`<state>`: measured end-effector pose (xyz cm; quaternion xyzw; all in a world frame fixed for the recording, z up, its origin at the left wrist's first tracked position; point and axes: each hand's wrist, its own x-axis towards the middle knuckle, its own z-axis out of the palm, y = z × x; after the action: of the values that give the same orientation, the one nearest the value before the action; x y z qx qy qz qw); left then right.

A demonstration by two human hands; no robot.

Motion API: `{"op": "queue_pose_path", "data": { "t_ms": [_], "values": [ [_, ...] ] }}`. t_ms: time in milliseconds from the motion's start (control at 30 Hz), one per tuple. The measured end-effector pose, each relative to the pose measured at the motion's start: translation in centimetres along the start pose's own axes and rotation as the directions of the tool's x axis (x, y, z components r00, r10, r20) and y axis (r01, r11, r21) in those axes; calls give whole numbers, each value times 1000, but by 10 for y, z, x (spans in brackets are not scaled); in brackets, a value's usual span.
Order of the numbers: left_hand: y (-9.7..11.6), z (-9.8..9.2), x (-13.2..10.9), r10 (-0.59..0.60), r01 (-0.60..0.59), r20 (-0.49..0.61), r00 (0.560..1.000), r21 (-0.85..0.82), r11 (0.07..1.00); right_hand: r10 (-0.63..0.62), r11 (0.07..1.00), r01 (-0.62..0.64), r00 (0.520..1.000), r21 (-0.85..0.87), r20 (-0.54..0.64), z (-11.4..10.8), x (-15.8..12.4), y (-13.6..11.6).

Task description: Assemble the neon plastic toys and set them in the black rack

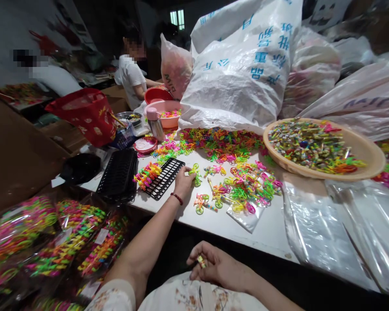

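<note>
Green toy bike lies on the white tabletop, just right of the black rack. The left hand is between the two, and its fingertips touch the bike. I cannot tell if they pinch it or only rest on it. A dark red bracelet goes around that wrist. The right hand is in front of the rack and off the tabletop. Its fingers are curled in and pinch a small yellow piece. A row of bright toys sits on the left part of the black rack. A stack of black racks is just left of it. To the right of the black rack, past the green bike, is a messy pile of toy bikes in pink, green, yellow and orange. Well to the right of the rack is a big tan bowl full of small bits. Behind the rack stands a flask with a pink lid.
</note>
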<state>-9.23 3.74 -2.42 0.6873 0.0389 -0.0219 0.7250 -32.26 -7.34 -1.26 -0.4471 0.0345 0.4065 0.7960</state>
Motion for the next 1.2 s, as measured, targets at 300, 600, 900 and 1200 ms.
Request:
{"op": "queue_pose_path", "data": {
  "t_ms": [300,600,900,1200],
  "values": [
    [20,-26,-19,-270,349,226,936,-497,794,-562,644,224,786,-731,-255,-13,16,-32],
    [31,-34,-62,-360,604,494,792,-543,584,-753,535,153,534,-831,-386,-35,48,-93],
    [32,-35,-78,-211,303,278,937,-348,887,-824,274,59,530,-960,-203,-35,62,-93],
    [13,-42,-77,19,-26,57,998,130,991,-812,143,-83,560,-986,-165,-36,66,-87]
  ]
}}
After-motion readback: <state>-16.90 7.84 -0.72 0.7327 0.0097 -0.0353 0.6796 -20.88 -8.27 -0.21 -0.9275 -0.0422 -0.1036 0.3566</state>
